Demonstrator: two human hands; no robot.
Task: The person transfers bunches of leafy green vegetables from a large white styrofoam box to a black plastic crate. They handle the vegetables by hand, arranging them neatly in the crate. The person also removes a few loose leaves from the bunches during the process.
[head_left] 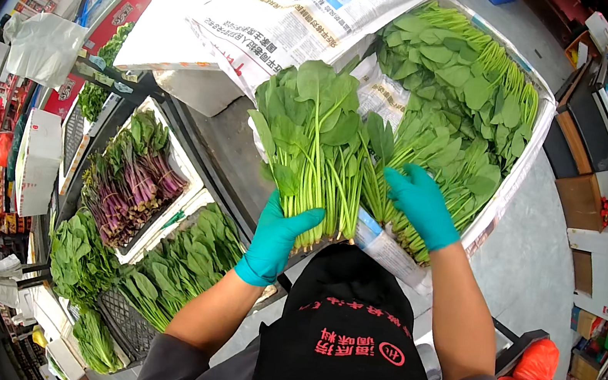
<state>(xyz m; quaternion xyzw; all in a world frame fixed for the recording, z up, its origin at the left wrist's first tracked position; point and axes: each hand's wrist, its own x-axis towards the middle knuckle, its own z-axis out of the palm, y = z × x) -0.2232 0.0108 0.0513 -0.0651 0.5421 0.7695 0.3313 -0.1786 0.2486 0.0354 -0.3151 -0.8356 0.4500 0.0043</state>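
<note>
Black apron [355, 353] foremost; left fingers [304, 223] clasp leafy bunch [317, 133] at stems [329, 201]; right fingers [403, 184] over greens [445, 155], grip unclear.

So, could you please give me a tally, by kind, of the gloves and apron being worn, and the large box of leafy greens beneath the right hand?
Teal gloves: 2
Black apron: 1
Large box of greens: 1
Total: 4

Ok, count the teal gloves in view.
2: one on the left hand, holding leafy greens; one on the right hand, at other greens in the white box.
</note>
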